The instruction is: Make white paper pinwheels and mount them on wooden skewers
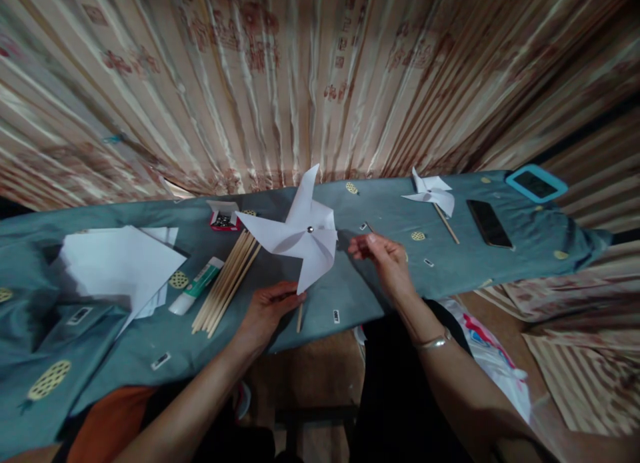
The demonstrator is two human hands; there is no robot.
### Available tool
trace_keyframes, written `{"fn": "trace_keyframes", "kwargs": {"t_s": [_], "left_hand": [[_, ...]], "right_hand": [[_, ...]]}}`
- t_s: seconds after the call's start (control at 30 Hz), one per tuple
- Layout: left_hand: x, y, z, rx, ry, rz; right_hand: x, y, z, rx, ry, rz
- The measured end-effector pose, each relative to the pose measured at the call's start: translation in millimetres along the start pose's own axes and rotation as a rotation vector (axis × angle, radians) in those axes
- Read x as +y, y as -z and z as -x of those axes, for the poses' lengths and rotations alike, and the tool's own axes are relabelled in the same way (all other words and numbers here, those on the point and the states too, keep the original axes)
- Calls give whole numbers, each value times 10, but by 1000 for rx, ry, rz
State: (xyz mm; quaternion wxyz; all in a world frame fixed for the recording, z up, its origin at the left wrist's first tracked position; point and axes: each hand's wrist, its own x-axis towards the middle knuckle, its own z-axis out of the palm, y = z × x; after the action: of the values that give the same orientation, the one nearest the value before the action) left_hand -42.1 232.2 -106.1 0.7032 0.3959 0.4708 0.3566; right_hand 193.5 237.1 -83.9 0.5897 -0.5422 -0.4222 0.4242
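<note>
A white paper pinwheel with a round silver pin at its centre stands out in the middle of the view. My left hand is closed round its thin wooden stick, just below the lowest blade; part of the grip hides behind the paper. To the right of the blades, my right hand hovers with its fingers loosely bent and apart, holding nothing I can see. A bundle of wooden sticks lies left of the pinwheel, beside a green and white glue tube. A small open red box holds metal pins.
A stack of white paper sheets lies at left on the grey-green cloth. On the right are a second, smaller pinwheel, a dark phone and a blue-framed device. Patterned curtains hang behind the table.
</note>
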Motion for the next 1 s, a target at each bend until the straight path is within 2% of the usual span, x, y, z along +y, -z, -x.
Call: {"fn": "trace_keyframes", "kwargs": {"t_s": [0.1, 0.27, 0.43, 0.67, 1.0], "left_hand": [[1, -3, 8, -5, 32, 13], [-8, 1, 30, -73, 59, -4], [-38, 21, 17, -63, 67, 12], [-17, -1, 9, 15, 60, 62], [-46, 20, -17, 66, 30, 33]], "right_hand": [[46, 36, -116, 75, -37, -92], [61, -61, -166, -28, -165, -253], [1, -94, -141, -67, -195, -322], [-23, -56, -95, -18, -204, -317], [-42, -47, -38, -72, -199, -236]]}}
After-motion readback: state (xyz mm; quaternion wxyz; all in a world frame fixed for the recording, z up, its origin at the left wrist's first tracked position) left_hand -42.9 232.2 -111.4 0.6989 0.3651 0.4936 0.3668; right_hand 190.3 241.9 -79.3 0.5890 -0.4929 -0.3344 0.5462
